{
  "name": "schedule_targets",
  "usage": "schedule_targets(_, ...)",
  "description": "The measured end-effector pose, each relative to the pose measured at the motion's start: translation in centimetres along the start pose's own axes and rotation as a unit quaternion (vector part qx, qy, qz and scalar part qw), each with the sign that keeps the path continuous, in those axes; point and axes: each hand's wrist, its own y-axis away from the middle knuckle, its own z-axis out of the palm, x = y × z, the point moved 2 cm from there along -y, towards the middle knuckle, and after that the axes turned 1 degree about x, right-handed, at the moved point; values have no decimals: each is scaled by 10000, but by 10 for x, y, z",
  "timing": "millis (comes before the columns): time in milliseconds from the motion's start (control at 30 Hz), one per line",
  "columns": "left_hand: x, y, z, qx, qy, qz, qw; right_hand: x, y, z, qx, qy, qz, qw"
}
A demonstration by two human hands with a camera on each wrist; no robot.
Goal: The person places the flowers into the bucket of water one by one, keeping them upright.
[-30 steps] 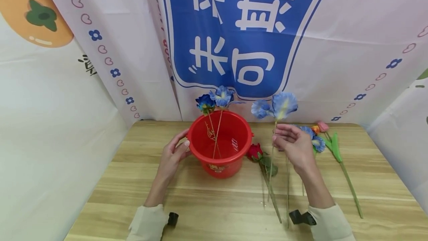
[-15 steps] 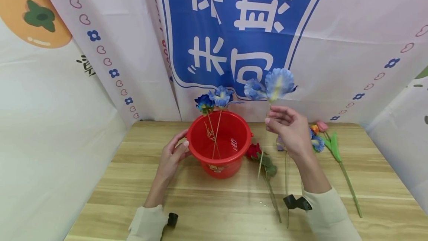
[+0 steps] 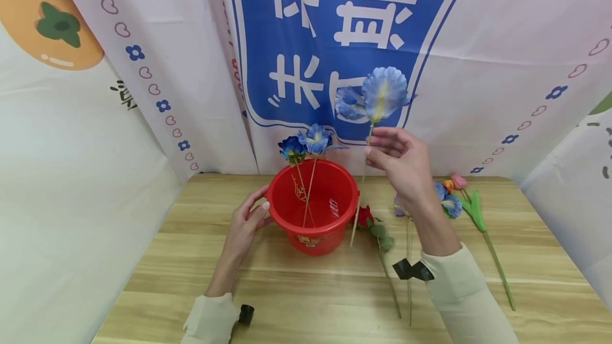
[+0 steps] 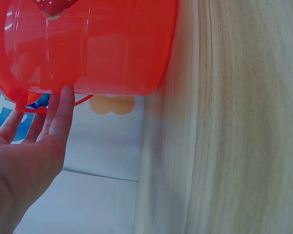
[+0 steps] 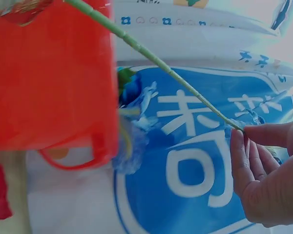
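Observation:
A red plastic bucket (image 3: 330, 238) stands upright on the table, holding an artificial blue rose (image 3: 291, 147) and a pale blue iris (image 3: 316, 138) on thin stems. My left hand (image 3: 245, 223) rests against the bucket's left side near the rim, its extended fingers (image 4: 63, 114) touching the outer wall. Between thumb and fingertips, my right hand (image 3: 406, 166) pinches the stem of another blue iris (image 3: 384, 92), just below its bloom. That stem (image 5: 156, 59) slants down past the right side of the bucket, its lower end outside the rim.
A red rose (image 3: 365, 216) lies right of the bucket on the wooden table (image 3: 191, 275). Farther right lie a blue iris (image 3: 451, 206), a pink tulip (image 3: 459, 181) with a green stem, and a purple flower (image 3: 399, 207). A printed cloth (image 3: 296, 31) hangs behind.
My right hand has lifted the iris and carried it left toward the bucket; its stem has risen from over the red rose. The left hand and bucket have stayed put.

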Motion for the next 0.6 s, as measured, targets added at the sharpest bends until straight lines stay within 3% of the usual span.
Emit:
schedule_targets(200, -2, 2, 0, -10, -28, -52, 10000, -14, -6, 12, 91, -21, -498, 9987)
schedule_targets(600, 1, 1, 1, -3, -26, -17, 10000, -17, -18, 21, 275, -12, -932, 9953)
